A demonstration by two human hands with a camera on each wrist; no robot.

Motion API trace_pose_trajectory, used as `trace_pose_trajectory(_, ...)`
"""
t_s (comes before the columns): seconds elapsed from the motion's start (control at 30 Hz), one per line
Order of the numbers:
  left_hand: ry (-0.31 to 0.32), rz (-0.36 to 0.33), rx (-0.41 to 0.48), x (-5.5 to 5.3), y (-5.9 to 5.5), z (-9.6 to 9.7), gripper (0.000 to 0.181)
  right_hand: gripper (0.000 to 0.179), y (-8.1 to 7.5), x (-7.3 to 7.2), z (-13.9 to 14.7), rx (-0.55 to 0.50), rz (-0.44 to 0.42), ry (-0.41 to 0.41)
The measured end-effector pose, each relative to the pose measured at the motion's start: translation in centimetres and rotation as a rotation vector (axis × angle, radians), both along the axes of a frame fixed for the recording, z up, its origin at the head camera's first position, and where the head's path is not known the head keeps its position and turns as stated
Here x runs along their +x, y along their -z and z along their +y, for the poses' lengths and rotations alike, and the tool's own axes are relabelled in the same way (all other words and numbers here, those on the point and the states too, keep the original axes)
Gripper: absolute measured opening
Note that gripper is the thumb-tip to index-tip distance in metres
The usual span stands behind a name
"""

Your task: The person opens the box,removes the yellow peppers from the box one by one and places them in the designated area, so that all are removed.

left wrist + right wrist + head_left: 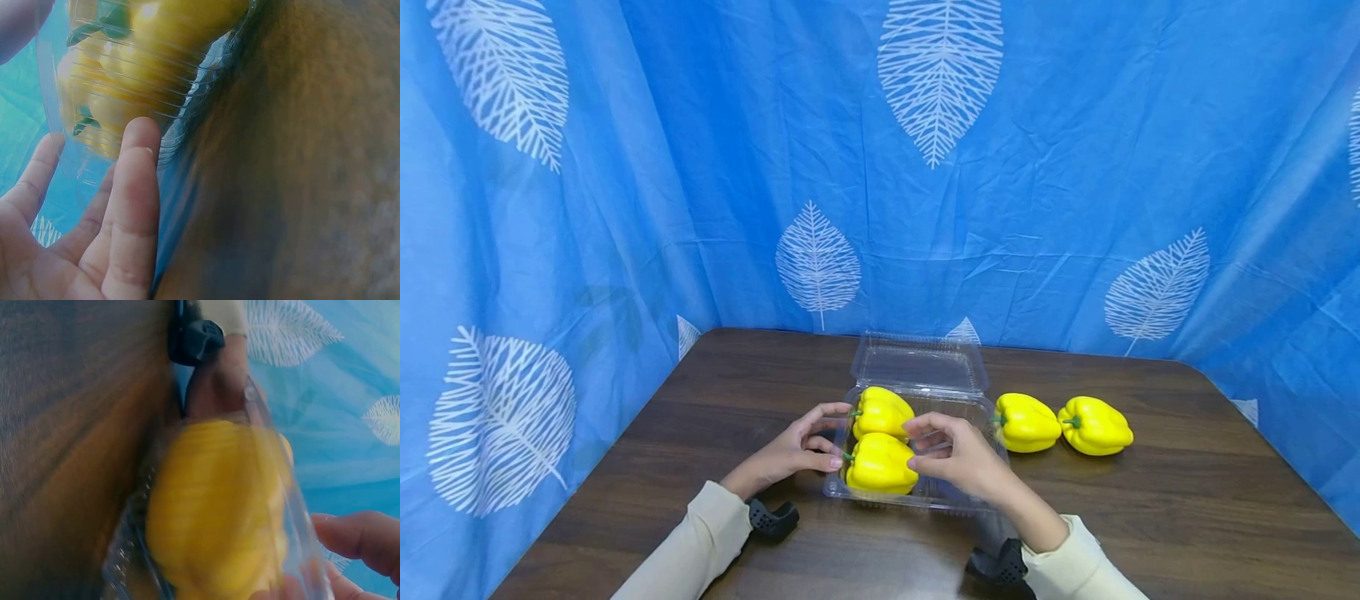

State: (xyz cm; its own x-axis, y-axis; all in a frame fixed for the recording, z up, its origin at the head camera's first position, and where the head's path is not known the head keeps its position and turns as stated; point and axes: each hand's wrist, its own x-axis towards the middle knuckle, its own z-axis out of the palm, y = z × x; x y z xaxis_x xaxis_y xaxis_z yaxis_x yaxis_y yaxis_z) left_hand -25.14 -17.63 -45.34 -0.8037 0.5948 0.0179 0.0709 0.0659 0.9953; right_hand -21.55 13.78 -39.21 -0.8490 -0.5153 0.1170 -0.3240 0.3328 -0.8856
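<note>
A clear plastic clamshell box [925,502] stands on the table with its lid [921,365] tipped back. Side by side in its left part lie two yellow bell peppers, a near one [882,467] and a far one [884,412], their green stems facing left. My left hand [797,448] is at the box's left wall, its fingers spread outside the ribbed plastic in the left wrist view. Over the box's right part, my right hand [961,457] has its thumb and fingers apart, fingertips at the peppers' right sides. Whether they touch is hard to tell.
Two more yellow peppers, one closer [1027,423] and one farther right [1096,426], lie on the brown wooden table [1187,500] right of the box. A blue curtain [1037,167] with white leaf prints hangs behind and at both sides.
</note>
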Motion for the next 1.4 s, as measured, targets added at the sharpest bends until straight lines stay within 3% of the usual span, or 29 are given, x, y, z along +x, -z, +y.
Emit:
trace_pose_trajectory(0.37, -0.019, 0.002, -0.027, 0.0, 0.1, 0.1, 0.084, 0.046, 1.0, -0.4, -0.8, 0.04, -0.008, 0.007)
trace_pose_trajectory(0.73, -0.015, 0.0, -0.025, -0.1, 0.0, 0.0, 0.084, 0.067, 1.7, -1.0, -0.7, 0.029, -0.076, -0.112)
trace_pose_trajectory(1.2, -0.021, -0.009, -0.031, 0.1, 0.0, 0.1, 0.084, 0.067, 2.0, -1.5, -0.9, 0.065, -0.025, -0.113)
trace_pose_trajectory(1.4, -0.024, -0.008, -0.033, 0.0, 0.0, 0.0, 0.085, 0.067, 1.8, -1.3, -1.1, 0.084, -0.045, -0.1)
